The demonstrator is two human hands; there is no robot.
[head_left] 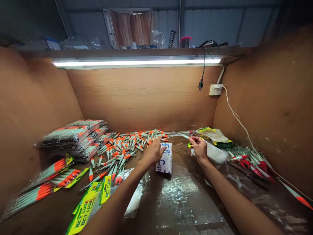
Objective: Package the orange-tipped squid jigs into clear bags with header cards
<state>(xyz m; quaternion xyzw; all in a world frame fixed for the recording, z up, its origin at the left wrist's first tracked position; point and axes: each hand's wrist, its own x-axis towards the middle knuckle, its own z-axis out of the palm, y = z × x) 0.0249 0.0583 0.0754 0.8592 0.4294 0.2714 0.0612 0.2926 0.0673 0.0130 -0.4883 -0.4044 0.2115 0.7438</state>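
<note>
My left hand (154, 151) reaches forward over the near edge of a heap of loose orange-and-pale-green fishing lures (127, 145), fingers curled down onto them; what they grip is hidden. My right hand (199, 147) is closed on a single lure (184, 135) with its tip pointing left, above a clear plastic bag (216, 153). Between the two hands stands a small white box with blue writing (165, 159).
Stacked bagged lures (73, 135) lie at the left, with more packs (46, 181) and yellow BCT LURE header cards (85, 205) nearer me. Red-tipped lures (251, 160) lie at the right. Brown board walls enclose the bench; a socket (215, 89) and cable hang at the back right.
</note>
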